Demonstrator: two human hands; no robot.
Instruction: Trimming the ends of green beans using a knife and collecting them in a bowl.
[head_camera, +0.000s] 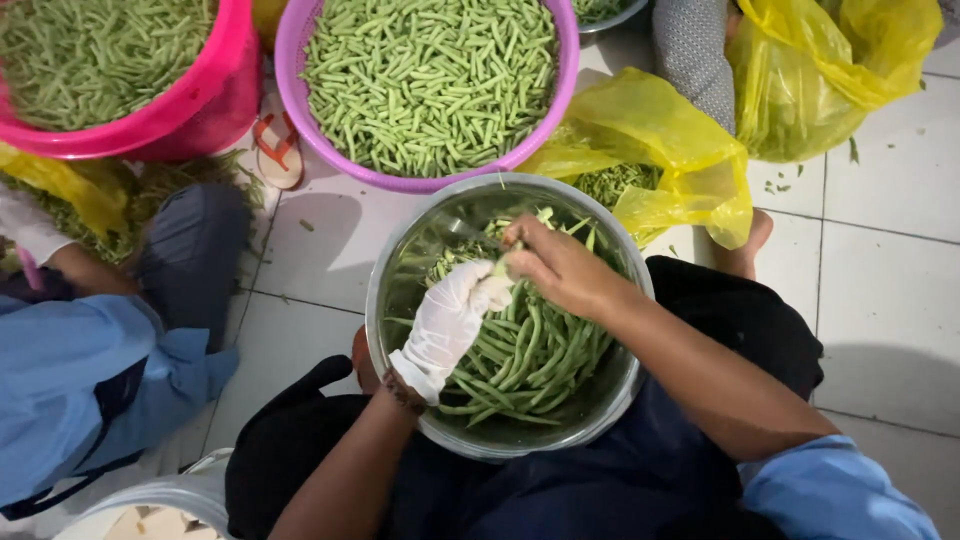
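Observation:
A round steel bowl (400, 250) rests on my lap, holding a pile of long green beans (525, 355). My left hand (452, 318), in a white glove, and my bare right hand (558, 265) meet above the bowl's middle. Together they pinch a single green bean (503, 264) between the fingertips. Whether the right hand also holds a small blade is hidden by its fingers.
A purple basin (300, 60) of cut beans stands beyond the bowl, a pink basin (200, 100) of them at far left. Yellow plastic bags (650, 130) of beans lie right. Another person in blue sleeves (70, 370) sits left; a sandal (278, 145) lies on the white tiles.

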